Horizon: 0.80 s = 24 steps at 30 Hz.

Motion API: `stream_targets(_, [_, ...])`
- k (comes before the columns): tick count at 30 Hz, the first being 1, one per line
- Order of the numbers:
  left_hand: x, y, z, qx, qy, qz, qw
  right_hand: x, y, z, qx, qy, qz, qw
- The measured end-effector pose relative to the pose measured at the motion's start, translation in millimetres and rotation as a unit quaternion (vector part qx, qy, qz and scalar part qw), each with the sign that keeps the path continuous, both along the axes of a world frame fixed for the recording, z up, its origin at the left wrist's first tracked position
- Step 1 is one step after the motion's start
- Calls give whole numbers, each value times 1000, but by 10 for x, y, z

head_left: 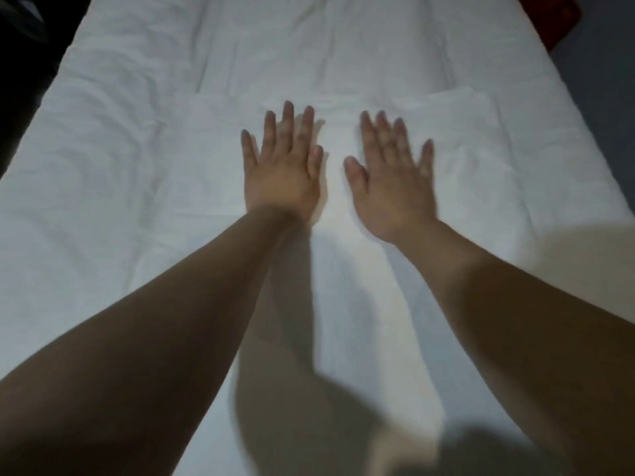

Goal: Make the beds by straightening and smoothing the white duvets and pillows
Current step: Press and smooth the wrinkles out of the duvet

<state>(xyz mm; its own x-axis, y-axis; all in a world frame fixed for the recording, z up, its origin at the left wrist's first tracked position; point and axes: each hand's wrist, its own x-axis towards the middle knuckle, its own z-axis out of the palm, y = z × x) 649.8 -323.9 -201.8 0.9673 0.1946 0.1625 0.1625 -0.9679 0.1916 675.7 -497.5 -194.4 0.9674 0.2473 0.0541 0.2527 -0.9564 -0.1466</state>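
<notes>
A white duvet (113, 139) covers the bed and runs away from me; it is creased on its left side and at the far end. On top of it, in the middle, lies a white pillow (457, 139) with its far edge crossing the bed. My left hand (283, 166) lies flat, palm down, on the pillow with its fingers spread and straight. My right hand (395, 173) lies flat beside it, a small gap apart, fingers also straight. Both forearms reach forward from the bottom of the view and cast shadows on the white cloth.
A red object (563, 18) shows past the bed's far right corner, next to grey floor (608, 80). Dark space borders the bed on the left (20, 63). The bed's edges slant inward towards the far end.
</notes>
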Motion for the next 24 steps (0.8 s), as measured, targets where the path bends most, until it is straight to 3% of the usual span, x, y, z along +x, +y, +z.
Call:
stream_targets(3, [208, -8, -186, 0, 81, -19, 997, 167, 174, -175, -54, 27, 74, 995])
stream_targets(6, [376, 277, -367, 31, 128, -14, 991, 400, 8, -349, -93, 47, 64, 993])
stream_targets(12, [614, 874, -496, 6, 166, 81, 983, 855, -267, -465, -103, 55, -35, 993])
stream_targets(18, [733, 1036, -580, -7, 193, 118, 974, 1218, -581, -606, -23, 125, -184, 975])
stream_targets(24, [891, 1205, -599, -49, 225, 102, 968, 1305, -564, -688, 9, 132, -206, 970])
